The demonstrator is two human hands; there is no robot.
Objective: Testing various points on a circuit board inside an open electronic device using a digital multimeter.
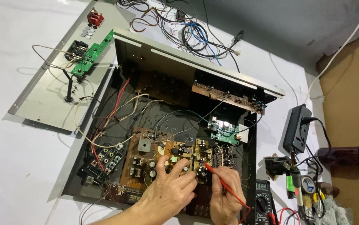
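Probing step: right hand (225,200) pinches red probe (223,183), tip on brown circuit board (158,156) inside open chassis (246,137). Left hand (173,189) rests fingers spread on board. Next likely: hold contact steady, check multimeter (264,202) right of board.

Left hand (172,191): fingertips on brown board (154,160)
Right hand (225,196): pinches red probe (223,183), tip on board
Multimeter (264,202): beside chassis (167,100)

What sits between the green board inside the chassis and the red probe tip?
In the head view, a brown circuit board with small components lies between the green board and the red probe.
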